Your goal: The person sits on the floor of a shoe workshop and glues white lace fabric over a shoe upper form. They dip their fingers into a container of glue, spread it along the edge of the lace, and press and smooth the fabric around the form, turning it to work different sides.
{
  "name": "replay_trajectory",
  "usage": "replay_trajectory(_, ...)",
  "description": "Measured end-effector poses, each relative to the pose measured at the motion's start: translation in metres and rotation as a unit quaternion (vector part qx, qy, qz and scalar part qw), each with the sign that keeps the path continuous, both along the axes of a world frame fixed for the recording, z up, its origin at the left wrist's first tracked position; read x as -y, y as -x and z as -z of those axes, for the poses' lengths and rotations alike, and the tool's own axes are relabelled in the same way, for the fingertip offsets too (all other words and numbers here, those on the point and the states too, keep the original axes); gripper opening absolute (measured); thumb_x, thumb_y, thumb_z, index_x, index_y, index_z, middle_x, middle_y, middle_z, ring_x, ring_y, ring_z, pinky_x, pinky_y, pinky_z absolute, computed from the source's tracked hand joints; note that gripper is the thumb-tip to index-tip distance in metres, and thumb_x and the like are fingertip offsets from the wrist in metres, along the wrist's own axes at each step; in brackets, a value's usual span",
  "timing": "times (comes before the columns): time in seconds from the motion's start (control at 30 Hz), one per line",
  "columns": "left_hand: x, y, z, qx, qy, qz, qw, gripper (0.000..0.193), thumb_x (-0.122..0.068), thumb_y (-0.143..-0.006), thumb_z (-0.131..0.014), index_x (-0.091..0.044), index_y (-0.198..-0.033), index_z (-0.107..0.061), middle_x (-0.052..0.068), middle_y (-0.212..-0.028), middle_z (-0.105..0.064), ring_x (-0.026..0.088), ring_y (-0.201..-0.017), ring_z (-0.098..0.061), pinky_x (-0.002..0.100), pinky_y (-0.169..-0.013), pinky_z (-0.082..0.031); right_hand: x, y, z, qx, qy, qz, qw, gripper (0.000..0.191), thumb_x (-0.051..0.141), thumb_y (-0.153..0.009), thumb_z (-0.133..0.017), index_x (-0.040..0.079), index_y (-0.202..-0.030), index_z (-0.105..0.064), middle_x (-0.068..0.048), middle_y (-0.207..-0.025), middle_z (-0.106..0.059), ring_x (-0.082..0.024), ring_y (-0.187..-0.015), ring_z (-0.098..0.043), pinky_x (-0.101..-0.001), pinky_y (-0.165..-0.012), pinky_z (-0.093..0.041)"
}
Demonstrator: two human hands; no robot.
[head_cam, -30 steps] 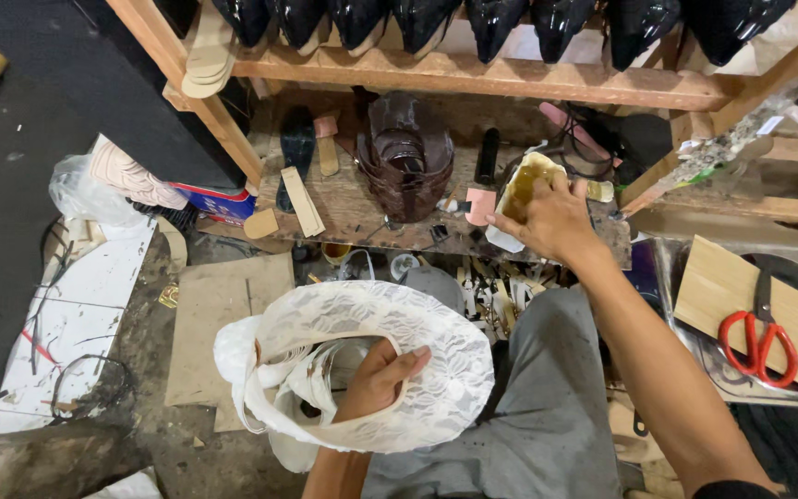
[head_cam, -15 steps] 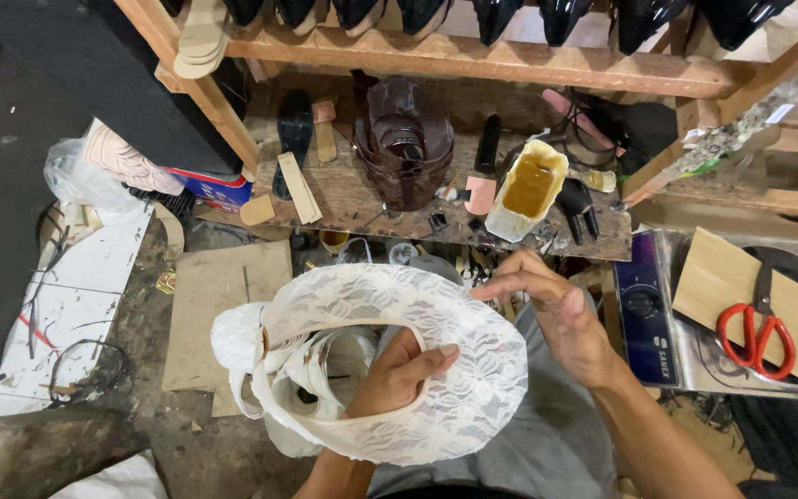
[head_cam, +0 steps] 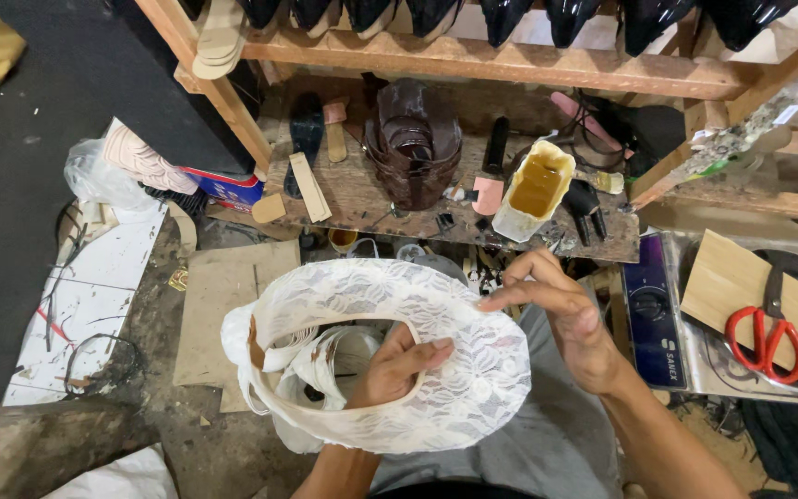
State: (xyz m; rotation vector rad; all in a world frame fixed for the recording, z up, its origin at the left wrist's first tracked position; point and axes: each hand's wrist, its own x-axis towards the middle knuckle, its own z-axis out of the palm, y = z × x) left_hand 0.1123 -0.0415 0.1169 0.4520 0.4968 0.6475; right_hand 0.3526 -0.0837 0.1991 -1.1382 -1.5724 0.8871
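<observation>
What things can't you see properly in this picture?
- Left hand, head view: its palm and wrist are hidden behind the lace piece.
- Shoes on the top shelf: cut off by the upper edge.
- Scissors: blade tips are out of sight.
- Bits beside the glue cup: too small to name.
- Right hand: whether its fingertips touch the lace is unclear.
</observation>
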Motion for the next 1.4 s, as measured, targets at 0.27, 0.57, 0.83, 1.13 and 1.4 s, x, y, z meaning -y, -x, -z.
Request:
replay_trajectory(0.27,-0.004,0.004,0.044,0.055,-0.004,-0.019,0.998,0.04,-0.004,-0.094,-0.054,0.008,-0.132,-0.052,0.019,-0.126,-0.066,0.023,-0.115,-0.066,0.038,-0.105,-0.051,0.011,-0.006,-0.003,0.031,-0.058,0.04,0.997,0.113,0.083,-0.098,-0.005,-0.002,-0.104,-0.08,-0.011,-0.1,-0.054,-0.025,-0.101,-0.047,-0.0406,-0.101,-0.036)
replay_trajectory(0.57,-0.001,0.003,0.045,0.025,0.009,-0.044,0.999,0.031,-0.001,-0.096,-0.053,0.013,-0.124,-0.052,0.019,-0.122,-0.068,0.023,-0.113,-0.067,0.038,-0.104,-0.052,0.003,0.001,-0.009,0.109,-0.086,0.045,0.989,0.11,0.079,-0.098,-0.003,0.002,-0.11,-0.08,-0.008,-0.09,-0.057,-0.024,-0.093,-0.048,-0.042,-0.097,-0.034)
replay_trajectory(0.83,0.005,0.002,-0.008,0.069,0.076,-0.066,0.993,0.032,-0.005,-0.096,-0.06,0.004,-0.126,-0.058,0.017,-0.117,-0.071,0.023,-0.1,-0.072,0.038,-0.087,-0.06,0.013,-0.007,0.0,0.146,-0.132,0.071,0.978,0.103,0.073,-0.103,-0.002,0.005,-0.112,-0.079,-0.009,-0.093,-0.056,-0.028,-0.101,-0.047,-0.0456,-0.104,-0.031)
replay_trajectory(1.13,0.003,0.003,-0.027,0.037,0.102,-0.114,0.988,0.032,-0.007,-0.095,-0.061,-0.004,-0.127,-0.058,0.013,-0.118,-0.07,0.025,-0.104,-0.072,0.041,-0.09,-0.059,0.014,-0.006,-0.002,0.174,-0.169,0.091,0.966,0.091,0.064,-0.106,-0.007,0.011,-0.109,-0.08,-0.006,-0.091,-0.06,-0.027,-0.099,-0.05,-0.046,-0.106,-0.032)
replay_trajectory(1.4,0.005,0.0,-0.028,0.094,0.092,-0.112,0.985,0.033,-0.007,-0.097,-0.056,-0.006,-0.13,-0.055,0.015,-0.123,-0.069,0.03,-0.111,-0.068,0.048,-0.095,-0.057,0.016,-0.003,0.001,0.238,-0.214,0.085,0.944,0.09,0.065,-0.106,-0.007,0.012,-0.117,-0.079,-0.006,-0.092,-0.061,-0.028,-0.098,-0.051,-0.0489,-0.106,-0.03)
